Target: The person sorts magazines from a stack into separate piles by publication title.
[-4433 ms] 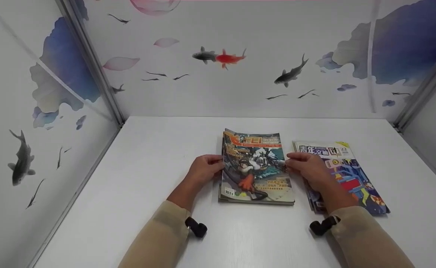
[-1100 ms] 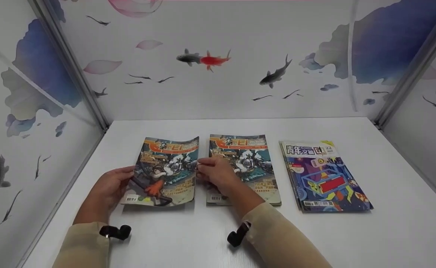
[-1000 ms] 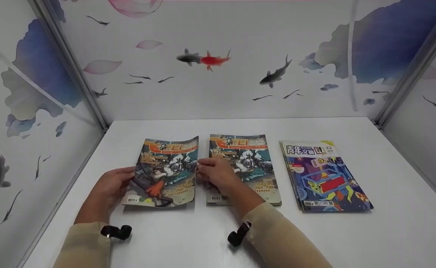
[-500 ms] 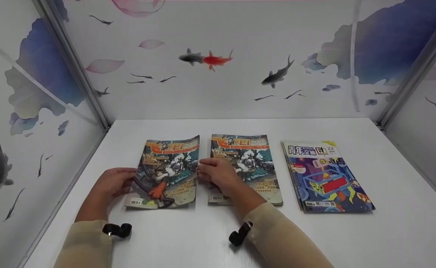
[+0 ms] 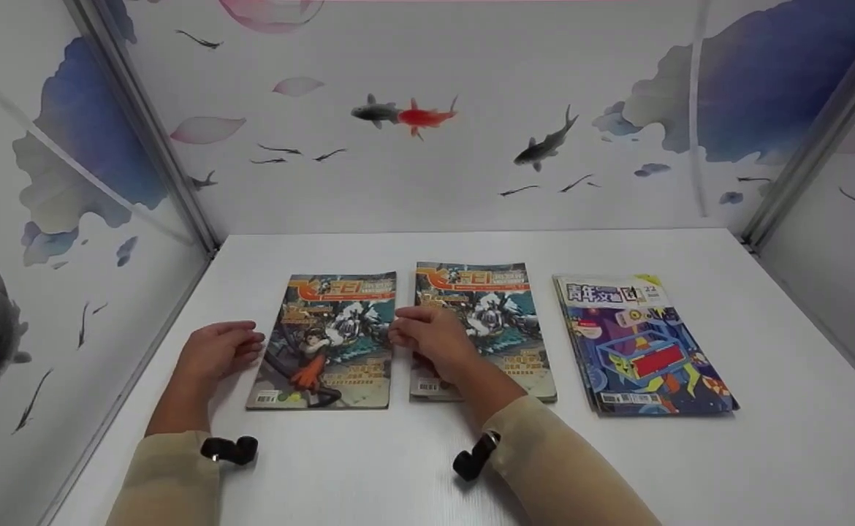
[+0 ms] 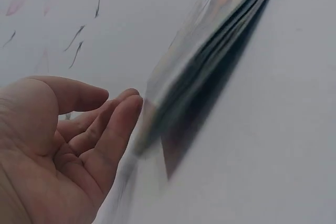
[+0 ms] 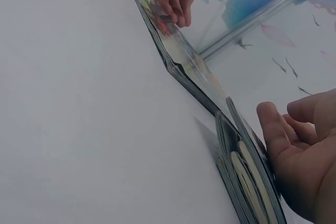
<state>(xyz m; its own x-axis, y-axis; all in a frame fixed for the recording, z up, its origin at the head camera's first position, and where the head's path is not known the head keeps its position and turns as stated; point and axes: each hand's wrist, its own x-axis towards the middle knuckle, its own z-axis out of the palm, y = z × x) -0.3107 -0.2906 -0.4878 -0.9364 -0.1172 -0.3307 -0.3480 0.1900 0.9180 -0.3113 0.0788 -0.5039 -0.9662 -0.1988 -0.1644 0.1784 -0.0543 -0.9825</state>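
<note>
A comic magazine [image 5: 329,343] lies flat on the table at the left. Just off its left edge is my left hand [image 5: 219,351], fingers loosely bent and holding nothing; in the left wrist view that hand [image 6: 79,135] is close to the magazine's page edges. A second magazine [image 5: 504,336] with the same cover lies in the middle. Over its left part hovers or rests my right hand [image 5: 435,340], fingertips near the gap between the two magazines. Nothing is between its thumb and fingers in the right wrist view, where the hand [image 7: 304,156] hides part of the cover.
To the right lies a small pile of magazines [image 5: 647,358] with a purple-blue cover on top, slightly fanned. The white table [image 5: 354,467] meets a fish-painted back wall [image 5: 413,183] and side panels.
One magazine has moved left off the middle pile, carried by both hands. Its raised right side has come down flat, and the left hand has let go and drawn slightly away.
</note>
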